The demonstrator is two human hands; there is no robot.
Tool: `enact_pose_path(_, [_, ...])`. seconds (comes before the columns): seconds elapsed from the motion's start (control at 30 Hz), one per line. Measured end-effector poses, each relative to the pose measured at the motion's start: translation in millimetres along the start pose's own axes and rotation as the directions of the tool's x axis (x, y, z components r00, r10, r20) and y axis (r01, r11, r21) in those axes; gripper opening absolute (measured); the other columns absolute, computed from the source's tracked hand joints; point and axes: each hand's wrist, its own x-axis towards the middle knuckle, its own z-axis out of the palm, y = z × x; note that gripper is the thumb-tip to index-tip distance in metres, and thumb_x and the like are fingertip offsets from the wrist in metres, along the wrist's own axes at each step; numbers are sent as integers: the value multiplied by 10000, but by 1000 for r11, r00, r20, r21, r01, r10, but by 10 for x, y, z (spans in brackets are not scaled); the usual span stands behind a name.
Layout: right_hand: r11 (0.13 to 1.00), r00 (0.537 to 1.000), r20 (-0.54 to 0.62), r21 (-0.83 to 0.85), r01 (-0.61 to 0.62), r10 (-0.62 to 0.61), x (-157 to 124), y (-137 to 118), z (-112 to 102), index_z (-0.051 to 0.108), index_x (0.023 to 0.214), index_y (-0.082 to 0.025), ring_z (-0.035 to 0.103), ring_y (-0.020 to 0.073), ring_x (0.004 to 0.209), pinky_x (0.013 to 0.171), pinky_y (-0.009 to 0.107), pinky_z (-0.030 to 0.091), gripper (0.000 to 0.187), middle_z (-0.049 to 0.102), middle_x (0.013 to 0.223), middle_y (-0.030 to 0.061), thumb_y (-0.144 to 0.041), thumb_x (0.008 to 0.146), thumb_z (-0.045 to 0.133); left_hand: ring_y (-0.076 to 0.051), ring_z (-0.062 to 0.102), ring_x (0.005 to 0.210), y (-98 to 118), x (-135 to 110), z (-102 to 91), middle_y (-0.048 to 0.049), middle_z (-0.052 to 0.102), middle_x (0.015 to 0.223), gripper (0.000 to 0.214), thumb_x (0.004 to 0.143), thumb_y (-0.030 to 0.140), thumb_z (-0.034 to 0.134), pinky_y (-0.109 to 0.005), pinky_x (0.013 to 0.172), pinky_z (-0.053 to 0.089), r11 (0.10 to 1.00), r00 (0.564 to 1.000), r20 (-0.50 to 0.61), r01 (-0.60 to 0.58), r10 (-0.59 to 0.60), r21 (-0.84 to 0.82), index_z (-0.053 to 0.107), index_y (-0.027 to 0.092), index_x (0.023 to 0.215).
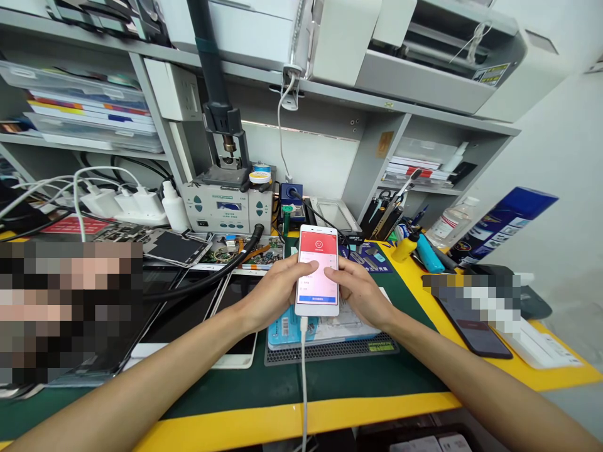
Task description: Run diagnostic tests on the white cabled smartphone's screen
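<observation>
A white smartphone (318, 304) is held upright over the middle of the workbench, its screen lit with a red band on top and a blue bar at the bottom. My left hand (277, 289) grips its left edge, thumb over the screen. On the opposite edge my right hand (360, 285) is closed, its thumb also over the screen. The fingers behind the phone are hidden. A white cable (304, 370) plugs into its lower end and runs down past the bench edge. Beneath lie a blue-and-white packet (287, 336) and a dark perforated pad (330, 358).
Several tablets and screen panels (238, 348) lie at left. A soldering station (221, 210) stands behind, its black hose (198, 285) crossing the bench. At right are a dark phone (475, 329), a blue spray can (509, 220), a clear bottle (452, 223) and upright tools (384, 213).
</observation>
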Motion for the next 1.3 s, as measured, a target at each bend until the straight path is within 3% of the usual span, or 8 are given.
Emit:
enact_pose_path(0.2, [1000,1000,10,-7,9,-9,9,15,-14,646,1160,-197,619,179,672,596,294,446,371,715,904,53,-386,841,660,-229,687,838,9,-2,5,-124,729,1030,394,853,278,644,-347,762,521,1000,1000,-8,-1,1,4,627,134,1220])
enact_pose_path(0.97, [1000,1000,4,-8,13,-13,12,19,-17,653,1129,-185,592,161,646,555,273,410,330,708,881,47,-356,847,654,-218,680,833,5,-1,2,-109,731,999,367,864,270,629,-338,768,514,1000,1000,4,-9,9,14,629,130,1204])
enact_pose_path(1.3, [1000,1000,12,4,15,-15,10,19,-16,653,1129,-185,601,157,656,598,282,450,331,708,876,42,-354,845,657,-216,673,826,-7,-3,-11,-97,729,978,359,864,285,634,-351,768,509,1000,1000,11,-14,13,26,632,140,1192])
